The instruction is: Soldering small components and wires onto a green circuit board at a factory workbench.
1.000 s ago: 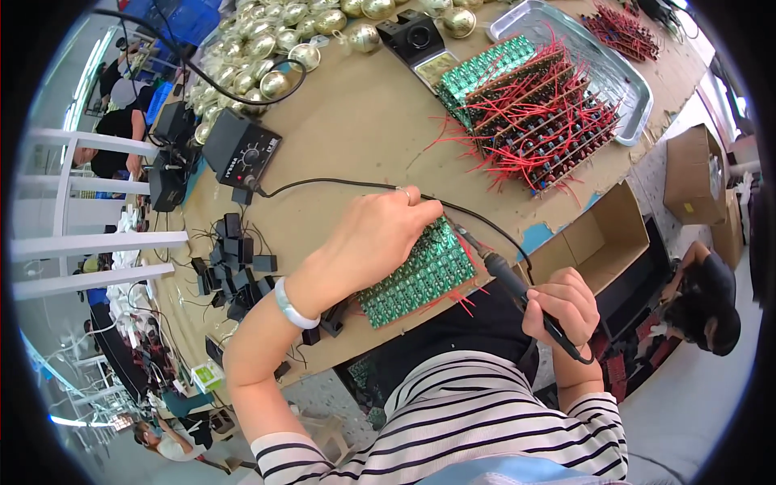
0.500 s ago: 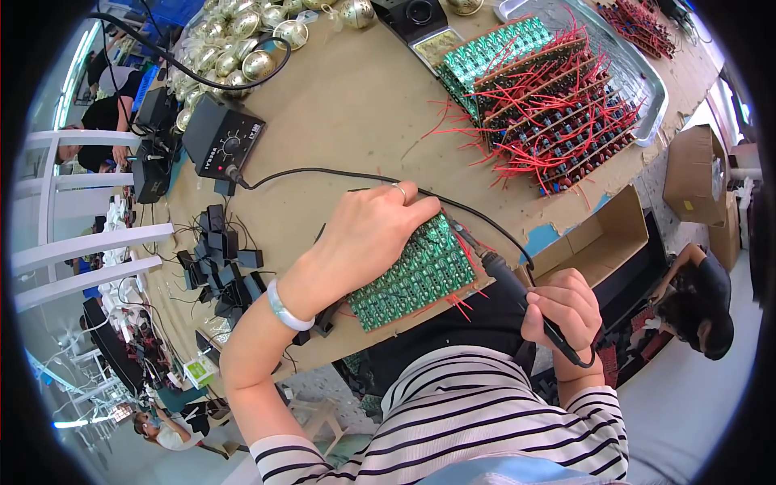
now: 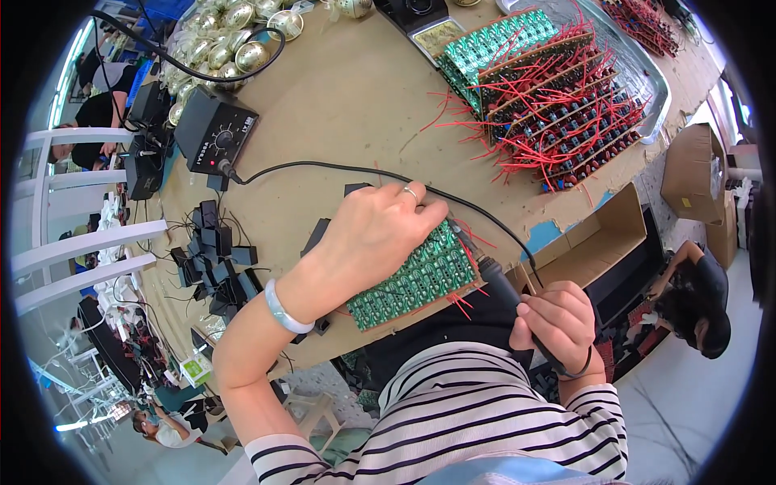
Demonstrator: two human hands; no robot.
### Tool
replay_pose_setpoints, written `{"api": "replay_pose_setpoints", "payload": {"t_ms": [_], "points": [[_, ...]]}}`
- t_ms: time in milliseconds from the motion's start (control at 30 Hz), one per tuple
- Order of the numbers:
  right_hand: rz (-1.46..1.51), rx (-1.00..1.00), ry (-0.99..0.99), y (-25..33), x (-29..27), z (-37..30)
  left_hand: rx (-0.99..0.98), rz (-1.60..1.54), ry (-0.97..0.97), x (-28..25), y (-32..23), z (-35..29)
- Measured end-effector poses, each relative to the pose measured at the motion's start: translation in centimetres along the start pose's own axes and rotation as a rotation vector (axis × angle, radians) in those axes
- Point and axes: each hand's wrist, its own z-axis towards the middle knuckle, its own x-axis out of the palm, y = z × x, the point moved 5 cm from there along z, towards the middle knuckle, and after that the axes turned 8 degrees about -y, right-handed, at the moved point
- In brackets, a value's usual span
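A green circuit board panel (image 3: 416, 283) lies at the near edge of the table, with red wires poking out along its right side. Over its upper left part is my left hand (image 3: 380, 230), fingers curled and closed; whatever they pinch is hidden beneath them. My right hand (image 3: 558, 323) is wrapped round the handle of a soldering iron (image 3: 499, 283). The iron slants up and left, its metal tip close to the panel's upper right corner and my left fingertips. Whether the tip touches cannot be made out.
A black soldering station (image 3: 217, 137) joins the iron by a cable (image 3: 323, 164). Stacked boards with red wires (image 3: 558, 105) stand by a metal tray (image 3: 656, 97). Black blocks (image 3: 214, 250) and gold-coloured balls (image 3: 234, 56) lie left. A cardboard box (image 3: 598, 242) is at right.
My right hand and the iron's handle have shifted slightly left and up. My left hand has moved a little to the right over the panel. The view has tilted slightly.
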Motion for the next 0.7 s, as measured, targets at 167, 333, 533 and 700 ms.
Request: {"api": "replay_pose_setpoints", "payload": {"t_ms": [167,333,533,700], "points": [[-0.025,-0.049,0.006,0.47,0.08,-0.37,0.004,0.039,0.025,0.16,-0.31,-0.22],[-0.029,-0.002,-0.016,0.34,-0.46,-0.42,0.008,0.045,0.018,0.14,-0.48,-0.19],[0.017,0.018,-0.019,-0.04,-0.14,-0.41,0.021,0.075,0.024,0.12,-0.81,-0.18],[0.001,-0.029,-0.002,0.12,0.06,-0.47,0.047,0.082,0.011,0.33,-0.72,-0.07]]}}
